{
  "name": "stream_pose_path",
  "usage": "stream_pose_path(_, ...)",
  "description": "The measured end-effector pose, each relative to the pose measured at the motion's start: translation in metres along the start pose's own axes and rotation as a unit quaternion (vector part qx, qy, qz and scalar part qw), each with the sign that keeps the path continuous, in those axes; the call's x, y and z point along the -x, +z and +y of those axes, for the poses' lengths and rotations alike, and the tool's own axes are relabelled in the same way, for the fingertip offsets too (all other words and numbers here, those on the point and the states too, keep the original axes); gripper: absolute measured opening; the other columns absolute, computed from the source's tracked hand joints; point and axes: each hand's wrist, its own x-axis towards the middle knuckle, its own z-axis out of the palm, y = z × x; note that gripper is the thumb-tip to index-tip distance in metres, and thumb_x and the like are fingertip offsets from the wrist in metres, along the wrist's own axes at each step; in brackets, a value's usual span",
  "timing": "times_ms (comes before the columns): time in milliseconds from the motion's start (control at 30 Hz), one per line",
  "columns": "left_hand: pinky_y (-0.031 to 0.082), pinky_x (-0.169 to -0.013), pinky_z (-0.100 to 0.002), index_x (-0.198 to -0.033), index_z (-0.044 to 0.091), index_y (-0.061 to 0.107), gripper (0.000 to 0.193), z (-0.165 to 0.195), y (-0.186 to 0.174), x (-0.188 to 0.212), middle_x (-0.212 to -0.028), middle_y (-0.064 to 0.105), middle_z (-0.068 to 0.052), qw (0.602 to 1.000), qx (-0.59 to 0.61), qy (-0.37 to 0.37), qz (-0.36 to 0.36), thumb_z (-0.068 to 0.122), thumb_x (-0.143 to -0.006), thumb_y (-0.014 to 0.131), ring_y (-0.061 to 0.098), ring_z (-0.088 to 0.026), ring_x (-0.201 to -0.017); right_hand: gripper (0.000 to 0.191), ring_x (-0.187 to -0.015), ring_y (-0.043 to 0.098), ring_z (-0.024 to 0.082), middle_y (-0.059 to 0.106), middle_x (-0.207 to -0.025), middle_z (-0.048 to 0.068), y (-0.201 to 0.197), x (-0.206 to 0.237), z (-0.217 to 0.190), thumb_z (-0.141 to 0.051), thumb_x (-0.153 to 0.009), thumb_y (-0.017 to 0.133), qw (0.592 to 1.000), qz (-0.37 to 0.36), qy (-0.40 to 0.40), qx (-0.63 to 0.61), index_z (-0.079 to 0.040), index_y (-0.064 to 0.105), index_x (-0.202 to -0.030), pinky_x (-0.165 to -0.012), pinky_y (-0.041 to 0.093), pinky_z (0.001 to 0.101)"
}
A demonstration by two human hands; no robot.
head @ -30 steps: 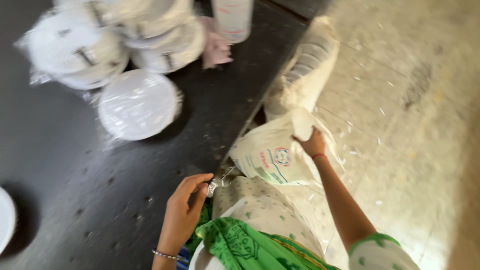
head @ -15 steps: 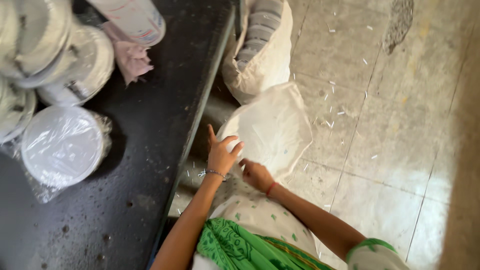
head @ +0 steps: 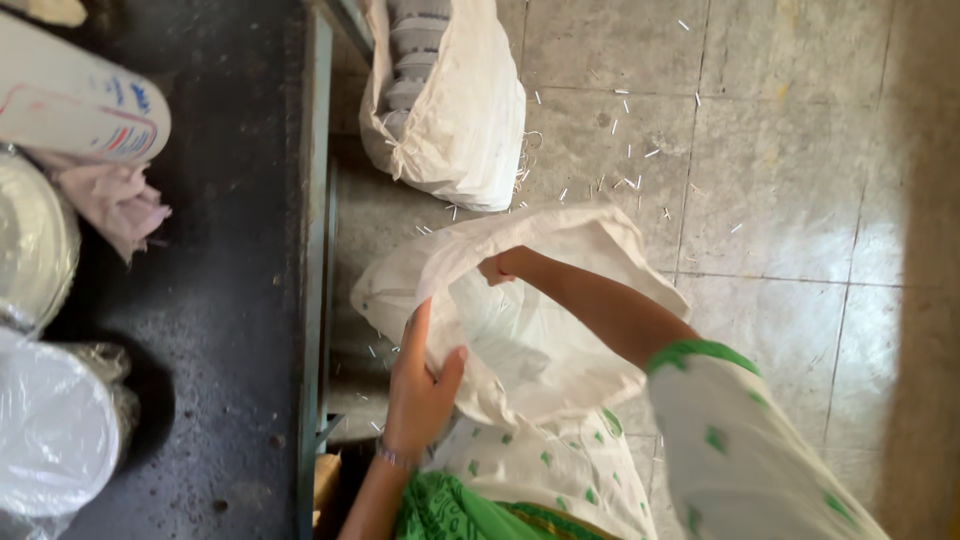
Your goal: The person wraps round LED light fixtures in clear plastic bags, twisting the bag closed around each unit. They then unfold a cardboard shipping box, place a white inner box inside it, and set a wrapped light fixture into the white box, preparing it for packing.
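Note:
A white woven sack [head: 560, 250] stands open on the tiled floor beside the dark table. My left hand [head: 420, 385] grips the near edge of the sack's mouth. My right hand [head: 497, 267] grips the far edge at the top, fingers curled over the rim, with my arm stretched across the opening. The two hands hold the mouth spread apart. A clear plastic liner or pale contents [head: 500, 340] shows inside, too faint to identify.
A second white sack [head: 450, 110], filled with stacked grey items, stands further along the floor. On the dark table [head: 230, 300] lie plastic-wrapped stacks of white plates [head: 55, 430], a white cylinder [head: 80, 105] and a pink cloth [head: 120, 205]. Small white scraps litter the tiles [head: 620, 150].
The view has swung from the table down to the floor. Both hands shifted on the sack: the right now holds its far rim, the left its near rim, and the mouth is wider.

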Motion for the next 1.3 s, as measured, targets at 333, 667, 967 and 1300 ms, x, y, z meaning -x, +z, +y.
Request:
stream_pose_path(333, 0.048, -0.097, -0.037, -0.156, 0.002, 0.034, 0.074, 0.060, -0.091, 0.038, -0.153, 0.049, -0.021, 0.984, 0.033, 0.016, 0.177, 0.010, -0.091, 0.067, 0.055, -0.030, -0.124, 0.030, -0.100, 0.062, 0.024, 0.063, -0.116, 0.012, -0.016, -0.045, -0.060, -0.015, -0.095, 0.060, 0.998, 0.064, 0.020, -0.002, -0.009, 0.058, -0.124, -0.085, 0.052, 0.0385)
stream_pose_path(667, 0.051, -0.084, -0.037, -0.159, 0.010, 0.035, 0.072, 0.072, -0.109, 0.062, -0.157, 0.046, -0.019, 0.979, 0.055, 0.001, 0.195, 0.009, -0.093, 0.064, 0.056, -0.034, -0.113, 0.044, -0.124, 0.052, 0.023, 0.054, -0.138, 0.009, -0.026, -0.047, -0.079, -0.017, -0.096, 0.063, 0.997, 0.044, 0.012, -0.060, -0.012, 0.053, -0.139, -0.101, 0.047, 0.0381)
stream_pose_path(967, 0.047, -0.108, -0.046, -0.159, 0.008, 0.033, 0.072, -0.006, -0.064, 0.006, -0.168, 0.011, -0.025, 0.951, -0.094, 0.116, 0.269, 0.003, -0.094, 0.064, 0.037, -0.044, -0.147, 0.057, -0.143, 0.045, 0.022, 0.048, -0.154, 0.008, -0.017, 0.027, -0.082, -0.012, -0.095, 0.063, 0.941, 0.073, -0.109, -0.311, -0.015, 0.049, -0.150, -0.114, 0.044, 0.0377)
stream_pose_path(1300, 0.053, -0.104, -0.044, -0.155, 0.011, 0.036, 0.064, -0.023, -0.082, 0.048, -0.168, 0.018, -0.018, 0.946, 0.015, 0.085, 0.314, 0.020, -0.099, 0.066, 0.051, -0.035, -0.140, 0.018, -0.111, 0.067, 0.023, 0.069, -0.112, 0.010, -0.082, 0.131, -0.104, -0.001, -0.097, 0.064, 0.764, 0.202, -0.261, -0.554, -0.003, 0.062, -0.115, -0.099, 0.057, 0.0397)
